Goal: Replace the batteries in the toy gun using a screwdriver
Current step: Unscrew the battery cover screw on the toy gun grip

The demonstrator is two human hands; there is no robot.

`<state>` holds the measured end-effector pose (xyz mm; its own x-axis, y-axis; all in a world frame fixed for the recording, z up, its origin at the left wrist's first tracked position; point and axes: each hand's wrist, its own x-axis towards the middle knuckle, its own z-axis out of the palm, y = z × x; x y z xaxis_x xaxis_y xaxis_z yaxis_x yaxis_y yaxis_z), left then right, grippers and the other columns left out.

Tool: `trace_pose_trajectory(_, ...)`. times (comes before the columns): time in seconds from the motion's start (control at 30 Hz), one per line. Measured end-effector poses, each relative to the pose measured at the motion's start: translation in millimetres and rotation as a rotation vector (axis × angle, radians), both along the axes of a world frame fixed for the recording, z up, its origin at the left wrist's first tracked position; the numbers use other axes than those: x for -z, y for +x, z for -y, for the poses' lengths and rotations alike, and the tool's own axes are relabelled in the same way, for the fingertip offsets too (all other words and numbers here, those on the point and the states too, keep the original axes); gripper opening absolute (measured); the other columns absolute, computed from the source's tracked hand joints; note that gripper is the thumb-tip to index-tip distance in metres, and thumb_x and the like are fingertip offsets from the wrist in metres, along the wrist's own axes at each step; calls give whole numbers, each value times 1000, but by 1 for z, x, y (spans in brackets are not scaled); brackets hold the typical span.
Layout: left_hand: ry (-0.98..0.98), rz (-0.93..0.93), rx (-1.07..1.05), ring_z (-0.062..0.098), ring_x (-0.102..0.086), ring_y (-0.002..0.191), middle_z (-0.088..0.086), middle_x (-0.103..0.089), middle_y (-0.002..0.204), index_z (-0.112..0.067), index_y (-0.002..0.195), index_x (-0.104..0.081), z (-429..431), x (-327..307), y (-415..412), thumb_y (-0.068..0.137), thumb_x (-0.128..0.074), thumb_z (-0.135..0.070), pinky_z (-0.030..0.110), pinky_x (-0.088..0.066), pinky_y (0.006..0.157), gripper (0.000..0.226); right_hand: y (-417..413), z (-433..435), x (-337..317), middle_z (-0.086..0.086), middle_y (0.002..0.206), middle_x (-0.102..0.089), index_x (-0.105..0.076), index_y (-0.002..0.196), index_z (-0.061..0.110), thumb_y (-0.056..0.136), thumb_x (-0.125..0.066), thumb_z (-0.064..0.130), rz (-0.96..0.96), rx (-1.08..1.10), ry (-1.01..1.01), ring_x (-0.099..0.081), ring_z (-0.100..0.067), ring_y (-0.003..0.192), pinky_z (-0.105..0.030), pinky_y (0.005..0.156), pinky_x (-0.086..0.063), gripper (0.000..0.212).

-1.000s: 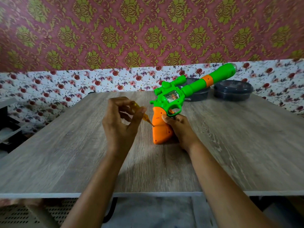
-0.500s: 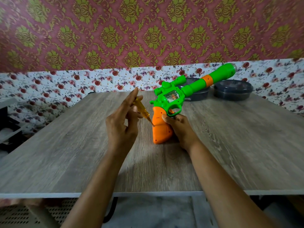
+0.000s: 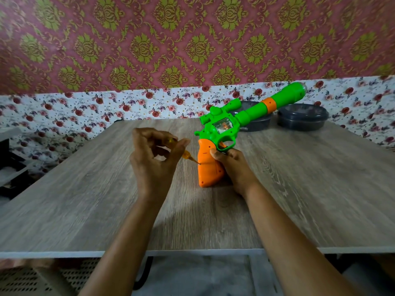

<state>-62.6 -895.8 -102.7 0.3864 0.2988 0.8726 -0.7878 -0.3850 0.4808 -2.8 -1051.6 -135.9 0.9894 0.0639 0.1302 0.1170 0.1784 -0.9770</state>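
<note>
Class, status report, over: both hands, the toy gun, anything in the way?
Left hand pinches screwdriver, tip on orange grip. Right hand holds toy gun, butt on table. Two dark bowls behind, clear of the work.

Support surface: a rectangular table with a grey-brown wood-grain laminate top (image 3: pixel 299 199) and a pale front edge. Near the middle, a green and orange plastic toy gun (image 3: pixel 210 167) stands butt down on the top, its barrel tilted up toward the far right. At the far edge, two dark grey round lidded plastic containers sit close together. The left container (image 3: pixel 257 124) is partly hidden behind the barrel; the right container (image 3: pixel 302 117) is in full view.
</note>
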Motion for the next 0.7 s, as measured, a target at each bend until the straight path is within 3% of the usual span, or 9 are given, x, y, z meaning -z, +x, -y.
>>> trace_pose_trajectory(0.07,57,5,-14,8,-65,76,-16,-61,82,-29,99,-48,-1,0,0,77,-73,-28,25,-53,63,34,-1,0,0,-12,91,-62,-62,107,6,88,-59,16,-3,2,1,-59,-23,82,-43,77,-53,22)
trace_pose_trajectory(0.17,195,45,-55,11,-67,83,2,-66,94,-23,115,-59,0,0,-3,88,-61,-34,22,-57,67,29,0,0,-1,-10,88,-63,-62,106,8,83,-64,20,-17,-4,0,-60,-23,81,-46,76,-53,26)
trace_pose_trajectory(0.27,220,43,-15,15,-69,90,5,-66,107,-12,126,-53,1,1,-5,93,-48,-25,32,-59,69,35,0,0,-1,-8,85,-63,-61,104,9,88,-58,15,-11,-9,8,-60,-20,77,-39,71,-54,17)
trace_pose_trajectory(0.37,207,27,-5,14,-70,94,4,-66,113,-13,132,-46,-1,3,-1,92,-43,-16,42,-60,68,41,0,1,-2,-5,80,-62,-62,93,13,89,-57,14,-6,-12,1,-59,-17,73,-35,68,-53,7)
trace_pose_trajectory(0.47,205,42,-32,3,-69,89,-1,-65,114,-13,132,-45,-1,3,0,93,-47,-16,34,-60,69,39,0,1,-2,-5,80,-62,-62,95,13,89,-57,16,-24,-15,2,-59,-19,73,-37,67,-54,8)
trace_pose_trajectory(0.6,227,70,-58,9,-68,86,-6,-65,103,-17,128,-53,-2,1,1,91,-55,-13,29,-59,67,37,1,0,-1,-7,82,-62,-61,103,9,89,-58,15,-13,-8,7,-59,-21,76,-41,75,-53,16)
trace_pose_trajectory(0.7,177,44,-71,2,-64,78,-3,-63,91,-14,111,-59,-2,2,1,86,-65,-19,21,-54,63,26,0,0,-1,-9,85,-63,-62,105,9,87,-61,18,-11,-15,7,-60,-22,78,-45,78,-53,21)
